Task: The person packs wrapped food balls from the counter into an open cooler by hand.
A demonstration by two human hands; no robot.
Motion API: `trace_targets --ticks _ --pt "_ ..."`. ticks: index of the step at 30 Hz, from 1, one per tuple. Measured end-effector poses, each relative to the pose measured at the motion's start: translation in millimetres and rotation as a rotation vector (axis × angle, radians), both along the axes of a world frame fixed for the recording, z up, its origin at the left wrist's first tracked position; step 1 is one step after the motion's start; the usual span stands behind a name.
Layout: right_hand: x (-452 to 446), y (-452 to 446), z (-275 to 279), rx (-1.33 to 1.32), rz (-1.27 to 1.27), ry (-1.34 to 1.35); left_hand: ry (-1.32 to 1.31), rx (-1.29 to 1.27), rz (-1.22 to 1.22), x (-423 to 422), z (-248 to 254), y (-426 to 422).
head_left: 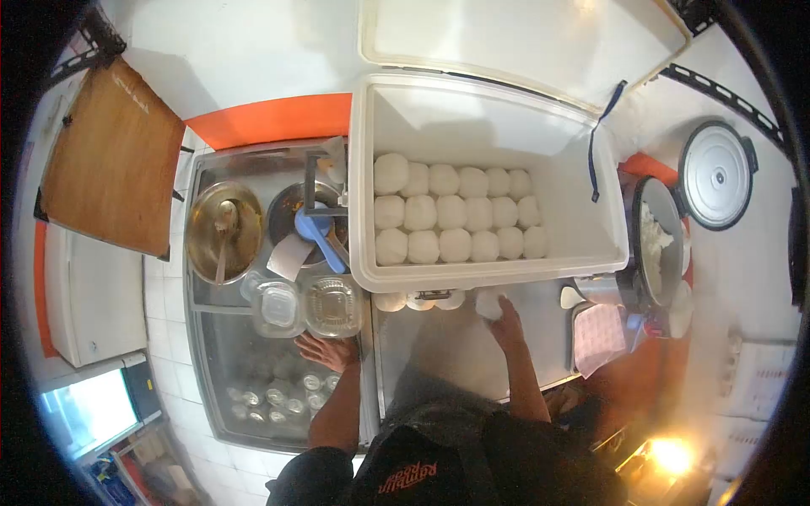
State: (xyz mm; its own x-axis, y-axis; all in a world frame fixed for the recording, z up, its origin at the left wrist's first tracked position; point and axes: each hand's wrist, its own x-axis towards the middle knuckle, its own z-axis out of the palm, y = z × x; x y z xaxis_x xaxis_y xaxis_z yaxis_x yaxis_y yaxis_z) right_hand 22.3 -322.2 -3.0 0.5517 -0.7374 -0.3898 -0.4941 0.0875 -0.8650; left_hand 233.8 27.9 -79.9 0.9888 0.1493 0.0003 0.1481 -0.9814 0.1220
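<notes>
My right hand (pixel 506 327) is closed around a round white ball (pixel 488 304) over the metal worktop, just in front of a large white cooler box (pixel 489 274). I cannot tell whether the ball is rice or dough. Similar white balls (pixel 453 214) lie in rows inside the box, and a few more (pixel 391 301) sit in front of its near wall. My left hand (pixel 329 352) lies flat with its fingers spread on the glass top of a chest. Just beyond its fingers are clear plastic containers (pixel 333 305).
On the left stand a metal bowl with a spoon (pixel 224 232) and a pot with a blue ladle (pixel 316 228). Right of the box is a pot of white food (pixel 654 244), a round lid (pixel 717 174) and a pink cloth (pixel 601 336). Cans (pixel 277 396) show under the glass.
</notes>
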Motion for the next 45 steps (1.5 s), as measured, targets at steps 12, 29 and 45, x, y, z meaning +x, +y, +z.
trace_targets --ticks 12,29,45 --pt "156.8 -43.2 326.1 0.19 0.318 -0.228 -0.015 -0.013 -0.03 2.0 6.5 -0.9" --pt "357.0 -86.8 105.3 -0.37 0.492 0.094 0.147 -0.018 0.002 5.6 22.0 -3.7" --pt "181.4 14.3 365.0 0.24 1.142 -0.035 -0.072 -0.097 -0.028 3.9 14.4 -3.9"
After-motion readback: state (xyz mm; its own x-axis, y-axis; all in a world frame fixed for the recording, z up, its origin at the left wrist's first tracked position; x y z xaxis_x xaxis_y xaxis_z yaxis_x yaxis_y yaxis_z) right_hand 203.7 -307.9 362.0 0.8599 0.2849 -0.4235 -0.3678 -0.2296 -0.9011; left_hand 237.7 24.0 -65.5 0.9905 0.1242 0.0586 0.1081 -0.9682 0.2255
